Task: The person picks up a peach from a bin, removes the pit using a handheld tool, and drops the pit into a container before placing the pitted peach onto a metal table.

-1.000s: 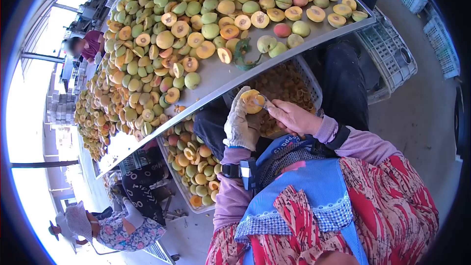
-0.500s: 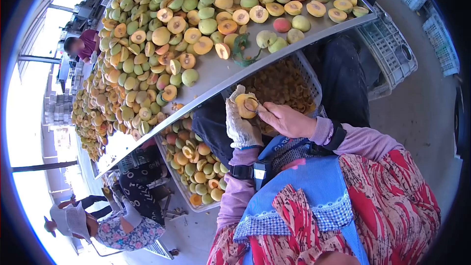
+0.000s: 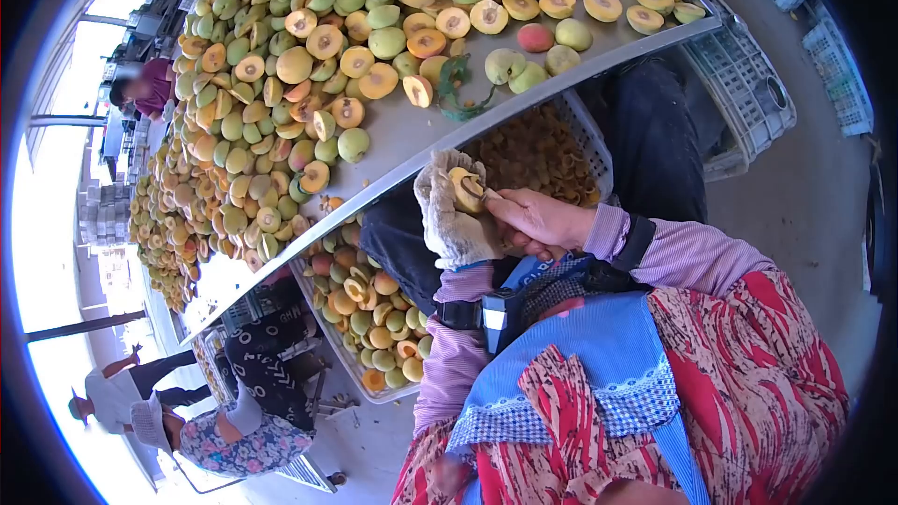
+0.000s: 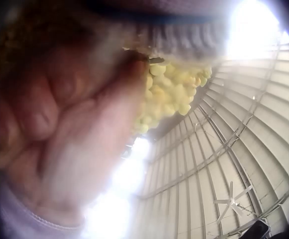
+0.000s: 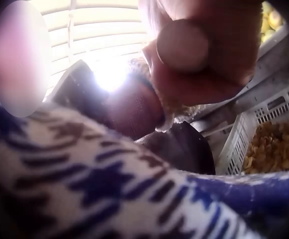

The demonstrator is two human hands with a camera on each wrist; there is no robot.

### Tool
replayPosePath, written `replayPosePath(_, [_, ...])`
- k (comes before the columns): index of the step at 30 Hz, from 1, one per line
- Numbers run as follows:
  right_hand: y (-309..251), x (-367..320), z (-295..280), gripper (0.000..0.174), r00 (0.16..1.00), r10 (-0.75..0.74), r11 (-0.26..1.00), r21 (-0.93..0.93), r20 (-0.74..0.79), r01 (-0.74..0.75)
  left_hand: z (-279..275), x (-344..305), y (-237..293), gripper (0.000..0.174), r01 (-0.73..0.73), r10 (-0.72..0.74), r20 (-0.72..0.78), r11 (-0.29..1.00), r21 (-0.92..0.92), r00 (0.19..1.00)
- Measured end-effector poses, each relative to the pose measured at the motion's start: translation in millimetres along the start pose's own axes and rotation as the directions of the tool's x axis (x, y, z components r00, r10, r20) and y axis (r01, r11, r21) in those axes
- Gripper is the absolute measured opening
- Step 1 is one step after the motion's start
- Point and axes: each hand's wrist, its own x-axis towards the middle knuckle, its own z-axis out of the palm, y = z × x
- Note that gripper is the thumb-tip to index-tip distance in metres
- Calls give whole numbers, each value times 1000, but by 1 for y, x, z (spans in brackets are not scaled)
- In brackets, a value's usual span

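My left hand (image 3: 454,224), in a pale knitted glove, holds a halved yellow peach (image 3: 465,187) with its cut face up. My bare right hand (image 3: 543,217) grips a pitting tool by its handle (image 5: 182,46), whose round end shows at the fist in the right wrist view. The tool's thin curved metal blade (image 3: 487,194) lies at the peach's cut face. In the left wrist view the right hand (image 4: 69,119) fills much of the picture, blurred, below the glove's cuff (image 4: 184,42). Both hands are in front of the table edge, over the lap.
A metal table (image 3: 398,131) is heaped with peach halves (image 3: 323,42); a green leafy scrap (image 3: 458,89) lies near its edge. Below stand a crate (image 3: 591,136) of brownish-yellow scraps and a crate (image 3: 323,323) of fruit. Another person (image 3: 234,435) sits at the lower left.
Both hands have shifted slightly left together. The peach half has tilted in the gloved hand, with the blade still at its cut face. At the lower left, the background people have moved apart.
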Motion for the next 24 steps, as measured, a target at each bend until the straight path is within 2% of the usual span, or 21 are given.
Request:
replayPosePath(1, [0, 1, -6, 37, 1000, 1, 1000, 1, 1, -1, 2, -1, 2, 25, 0, 0, -1, 1000, 1, 1000])
replayPosePath(3, [0, 2, -18, 37, 981, 135, 931, 319, 141, -174, 4, -4, 6, 26, -1, 3, 132, 1000, -15, 991])
replayPosePath(4, [-1, -1, -17, 36, 989, 137, 926, 347, 61, -150, 7, -6, 11, 32, 44, -43, 93, 999, -1, 995])
replayPosePath(5, [2, -3, -16, 36, 988, 140, 927, 342, 68, -155, 5, -5, 12, 32, 37, -36, 87, 999, -1, 996])
replayPosePath(6, [7, -5, -13, 36, 998, 19, 999, 44, -55, -16, 3, -4, 14, 35, 119, -119, 4, 989, -86, 993])
replayPosePath(7, [9, -6, -11, 36, 981, -140, 958, -268, -137, 99, 2, -2, 16, 38, 196, -210, -66, 965, -175, 975])
replayPosePath(8, [9, -8, -9, 36, 958, -250, 891, -421, -144, 169, 0, -3, 18, 46, 261, -269, -68, 959, -106, 961])
replayPosePath(9, [16, -3, -10, 36, 958, -245, 894, -416, -147, 165, -3, -4, 18, 46, 266, -274, -71, 958, -105, 959])
replayPosePath(11, [32, 13, -14, 38, 811, -583, 645, -636, -52, 423, -9, -4, 16, 50, 306, -310, -88, 950, -57, 947])
replayPosePath(13, [26, 11, -10, 39, 836, -548, 668, -623, -40, 408, -10, -5, 13, 52, 296, -303, -142, 953, -66, 942])
replayPosePath(15, [21, 8, -4, 40, 860, -510, 693, -606, -29, 391, -11, -7, 11, 52, 277, -270, -203, 961, 9, 941])
replayPosePath(20, [25, 11, -3, 40, 902, -431, 701, -639, -26, 317, -23, -7, 4, 51, 269, -267, -175, 963, -10, 948])
replayPosePath(24, [24, 8, -5, 41, 889, -457, 677, -643, 16, 359, -18, -11, 6, 56, 217, -203, -194, 975, 51, 960])
